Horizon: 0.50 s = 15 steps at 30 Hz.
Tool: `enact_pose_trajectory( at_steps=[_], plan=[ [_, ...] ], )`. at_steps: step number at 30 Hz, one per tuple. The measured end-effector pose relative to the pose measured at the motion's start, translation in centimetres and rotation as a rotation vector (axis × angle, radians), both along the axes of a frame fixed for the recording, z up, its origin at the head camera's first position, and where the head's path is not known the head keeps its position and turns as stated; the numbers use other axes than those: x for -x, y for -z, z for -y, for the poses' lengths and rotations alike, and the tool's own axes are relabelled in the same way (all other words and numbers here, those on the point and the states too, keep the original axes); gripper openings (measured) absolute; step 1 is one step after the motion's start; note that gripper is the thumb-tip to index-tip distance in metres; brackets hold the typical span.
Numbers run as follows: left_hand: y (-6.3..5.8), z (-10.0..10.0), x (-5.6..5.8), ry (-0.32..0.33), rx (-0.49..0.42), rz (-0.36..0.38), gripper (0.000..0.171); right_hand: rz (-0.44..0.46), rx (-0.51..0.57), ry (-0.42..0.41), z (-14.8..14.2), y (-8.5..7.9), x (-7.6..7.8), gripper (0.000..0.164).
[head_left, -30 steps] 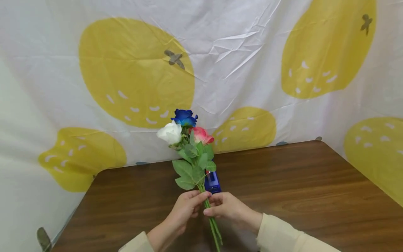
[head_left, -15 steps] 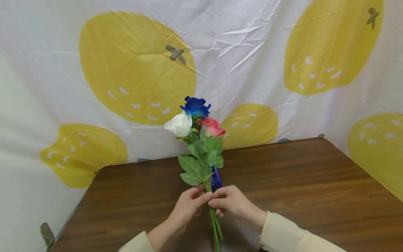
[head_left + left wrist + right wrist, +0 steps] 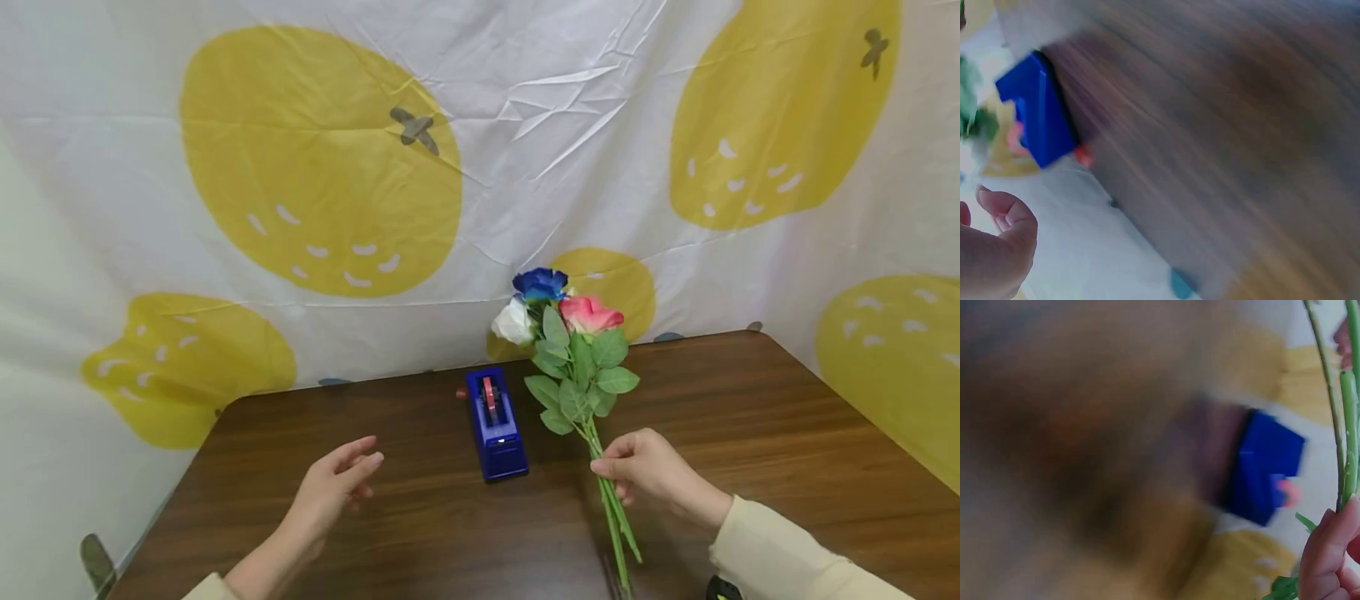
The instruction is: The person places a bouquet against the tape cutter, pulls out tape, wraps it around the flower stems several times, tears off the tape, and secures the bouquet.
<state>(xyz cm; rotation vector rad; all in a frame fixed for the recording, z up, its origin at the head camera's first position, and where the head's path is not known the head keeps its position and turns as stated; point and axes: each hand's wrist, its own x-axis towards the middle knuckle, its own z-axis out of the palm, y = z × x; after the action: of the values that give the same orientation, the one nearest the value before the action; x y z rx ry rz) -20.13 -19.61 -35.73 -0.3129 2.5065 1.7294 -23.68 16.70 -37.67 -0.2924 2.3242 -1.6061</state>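
Note:
My right hand pinches the green stems of a bunch of three roses, held tilted above the table with the blooms up and away. The bunch has a blue rose, a white rose and a pink rose, with green leaves below them. Off to the left, my left hand hovers over the table with relaxed fingers and nothing in it. Between the hands stands a blue tape dispenser with a red-cored roll; it also shows in the left wrist view.
The dark wooden table spreads under both hands, its far edge against a white curtain printed with yellow fruit. A small reddish knob sticks out beside the dispenser. A black object shows under the right sleeve.
Both hands held the stems before. The left hand has let go and moved left; the right hand has carried the roses right, uncovering the tape dispenser.

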Motion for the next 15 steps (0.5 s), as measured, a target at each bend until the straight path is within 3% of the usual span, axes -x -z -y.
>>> enact_pose_trajectory(
  at_steps=[4,9,15],
  plan=[
    [1.0,1.9,0.0,-0.021,0.031,0.051,0.056,0.064,-0.056,-0.02,-1.5,2.1,0.4,0.019],
    [2.8,2.5,0.1,-0.022,0.025,0.056,0.056,0.146,-0.151,-0.066,-2.2,4.0,1.0,0.026],
    [3.6,2.5,0.1,-0.041,0.013,0.054,0.054,0.109,-0.448,-0.096,-1.7,3.9,1.0,0.038]
  ],
)
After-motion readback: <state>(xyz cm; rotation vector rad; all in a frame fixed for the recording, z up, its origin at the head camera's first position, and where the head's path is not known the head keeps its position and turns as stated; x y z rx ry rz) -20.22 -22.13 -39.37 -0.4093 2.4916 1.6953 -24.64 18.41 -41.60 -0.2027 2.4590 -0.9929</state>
